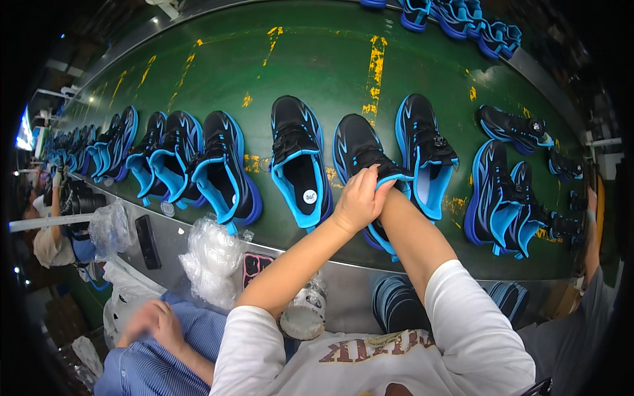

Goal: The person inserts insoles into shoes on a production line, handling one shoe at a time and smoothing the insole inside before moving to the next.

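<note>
One head-worn fisheye view looks steeply down from above the person's chest, facing away across the long green conveyor belt [317, 72], close to the near metal edge [343, 280]; straight lines bend toward the rim.

White short-sleeved shirt [370, 356]; maroon chest lettering; bare forearms.

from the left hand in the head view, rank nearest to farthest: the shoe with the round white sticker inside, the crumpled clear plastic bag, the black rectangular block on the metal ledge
Measured from the left hand, which grips the collar of a black and blue shoe:
1. Shoe with the round white sticker, just to its left on the green belt.
2. Crumpled clear plastic bag, lower left on the metal ledge.
3. Black rectangular block, farther left along that ledge.
</note>
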{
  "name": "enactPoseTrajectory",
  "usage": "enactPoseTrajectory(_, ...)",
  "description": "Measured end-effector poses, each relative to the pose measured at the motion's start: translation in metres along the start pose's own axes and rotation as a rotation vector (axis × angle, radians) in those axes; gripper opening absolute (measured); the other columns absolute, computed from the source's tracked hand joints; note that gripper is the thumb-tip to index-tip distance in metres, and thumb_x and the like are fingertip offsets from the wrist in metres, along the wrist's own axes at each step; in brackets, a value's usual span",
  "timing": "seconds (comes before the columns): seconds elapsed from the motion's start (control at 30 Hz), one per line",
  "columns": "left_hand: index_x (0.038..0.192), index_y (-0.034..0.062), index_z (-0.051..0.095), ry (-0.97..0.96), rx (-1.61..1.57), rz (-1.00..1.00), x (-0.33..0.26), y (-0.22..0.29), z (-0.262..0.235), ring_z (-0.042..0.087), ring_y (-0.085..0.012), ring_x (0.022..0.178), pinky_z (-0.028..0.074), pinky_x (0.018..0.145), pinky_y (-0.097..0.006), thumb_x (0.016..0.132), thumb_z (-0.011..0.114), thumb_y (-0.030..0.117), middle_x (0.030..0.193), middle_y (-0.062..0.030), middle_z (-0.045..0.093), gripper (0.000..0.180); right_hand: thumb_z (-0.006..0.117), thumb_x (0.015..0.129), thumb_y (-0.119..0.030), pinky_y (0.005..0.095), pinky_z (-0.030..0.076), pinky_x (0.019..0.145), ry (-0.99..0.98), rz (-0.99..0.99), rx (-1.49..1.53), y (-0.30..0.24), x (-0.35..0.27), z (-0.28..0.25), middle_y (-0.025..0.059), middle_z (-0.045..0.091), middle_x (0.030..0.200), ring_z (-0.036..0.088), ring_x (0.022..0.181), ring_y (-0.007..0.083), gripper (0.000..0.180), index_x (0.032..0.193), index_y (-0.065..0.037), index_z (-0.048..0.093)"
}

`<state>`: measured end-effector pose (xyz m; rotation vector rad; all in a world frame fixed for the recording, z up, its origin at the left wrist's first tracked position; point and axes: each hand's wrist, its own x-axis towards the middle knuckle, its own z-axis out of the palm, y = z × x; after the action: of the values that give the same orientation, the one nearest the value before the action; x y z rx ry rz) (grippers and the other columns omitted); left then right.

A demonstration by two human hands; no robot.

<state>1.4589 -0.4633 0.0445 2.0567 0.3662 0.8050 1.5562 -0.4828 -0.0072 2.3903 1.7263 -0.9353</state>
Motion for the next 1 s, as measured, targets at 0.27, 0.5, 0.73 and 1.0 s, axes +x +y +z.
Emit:
enactPoseTrajectory(0.27,0.093,-0.0069,0.051,0.076,0.092,-0.216,0.010,-0.005,0.005,0.053,-0.0402,0.068,0.042,0.057,-0.044,0.084,0.052,0.024,0.075,-0.0213,0.054,0.032,0.041,0.080,-0.026,0.0382,0.027,0.097,-0.433,-0.089,-0.072,-0.013,-0.057,-0.033,0.0201,0.051,0.115,0.048,0.108,0.0305,0.040,0.108,-0.002,0.055)
enactPoseTrajectory(0.5,0.097,0.0023,0.046,0.077,0.225,-0.267,0.021,-0.006,-0.004,0.054,-0.0341,0.069,0.041,0.062,-0.043,0.081,0.054,0.022,0.077,-0.0159,0.054,0.027,0.027,0.077,-0.048,0.0397,0.005,0.107,-0.830,-0.068,-0.044,-0.048,-0.123,-0.081,0.0204,0.060,0.098,0.051,0.104,0.0273,0.065,0.087,0.004,0.065)
enactPoseTrajectory(0.73,0.082,0.0081,0.044,-0.315,0.594,0.194,0.030,0.005,-0.028,0.051,-0.0240,0.067,0.040,0.055,-0.034,0.059,0.069,0.019,0.078,-0.0077,0.044,0.036,0.048,0.068,-0.028,0.0400,0.014,0.105,-0.509,-0.050,0.041,-0.047,-0.130,-0.058,0.0285,0.059,0.089,0.056,0.097,0.0307,0.065,0.111,0.019,0.038)
enactPoseTrajectory(1.0,0.086,0.0012,0.043,-0.550,0.522,0.081,0.033,-0.002,-0.026,0.056,-0.0302,0.069,0.048,0.057,-0.038,0.069,0.063,0.013,0.082,-0.0142,0.048,0.029,0.049,0.071,-0.028,0.0389,0.016,0.104,-0.299,-0.019,0.068,-0.043,-0.135,-0.040,0.0214,0.058,0.095,0.055,0.093,0.0299,0.058,0.107,0.016,0.043)
